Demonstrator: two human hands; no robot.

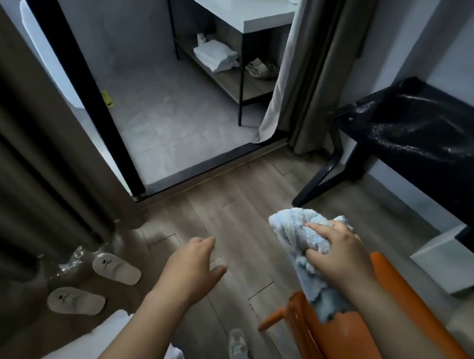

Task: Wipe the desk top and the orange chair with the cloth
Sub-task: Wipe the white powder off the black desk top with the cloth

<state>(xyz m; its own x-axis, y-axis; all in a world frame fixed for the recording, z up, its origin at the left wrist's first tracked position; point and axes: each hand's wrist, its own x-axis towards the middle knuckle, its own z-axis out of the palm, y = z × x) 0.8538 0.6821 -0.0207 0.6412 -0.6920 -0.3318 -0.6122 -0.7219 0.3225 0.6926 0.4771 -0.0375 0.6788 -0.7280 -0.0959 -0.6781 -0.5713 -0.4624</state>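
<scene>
Head camera looks down. What is in your hands?
— My right hand (339, 256) is squeezed around the blue cloth (297, 232), low and right of the middle of the frame. My fingers are curled into it, and it is all bunched up.

And the other one?
— My left hand (193, 267) holds nothing. Its fingers are out straight over the wood floor (232, 198), near the bottom middle.

Where is the chair?
— The orange chair (348, 341) is at the bottom right, under my right arm. The cloth's low end hangs down to its top edge. I cannot tell if they touch.

And the desk?
— The black desk (427, 136) is on the right side, with shiny streaks on its top. Both hands are apart from it. Two white slippers (116, 268) lie at the lower left by the brown curtain (5, 138).
</scene>
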